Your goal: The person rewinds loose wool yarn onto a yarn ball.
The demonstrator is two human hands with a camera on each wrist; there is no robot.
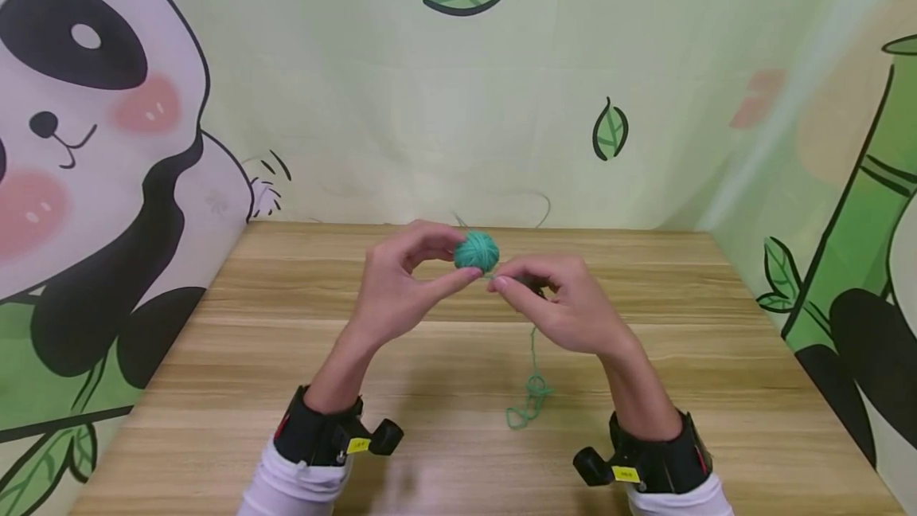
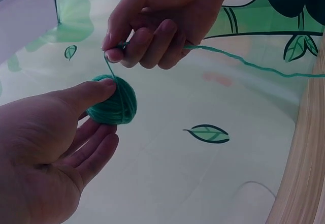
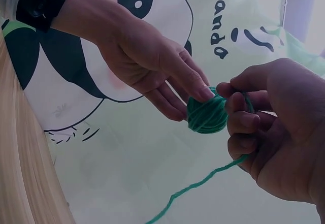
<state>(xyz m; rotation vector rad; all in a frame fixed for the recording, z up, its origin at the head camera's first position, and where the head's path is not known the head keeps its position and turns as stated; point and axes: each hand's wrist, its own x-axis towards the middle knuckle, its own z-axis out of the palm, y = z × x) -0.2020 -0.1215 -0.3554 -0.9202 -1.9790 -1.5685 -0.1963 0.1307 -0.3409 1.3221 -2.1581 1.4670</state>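
Observation:
My left hand holds a small green ball of yarn between thumb and fingers, above the far part of the table. Close to its right side, my right hand pinches the yarn strand between thumb and forefinger. In the left wrist view a short taut length runs from that pinch to the ball, near the left thumb. The strand passes through the right hand's curled fingers and leaves below them. Its loose tail hangs down to a small tangle of loops over the tabletop.
The wooden table reaches back to a pale green backdrop printed with a panda, leaves and bamboo. Each wrist wears a black strap with a small camera, the left camera and the right camera, below white sleeves.

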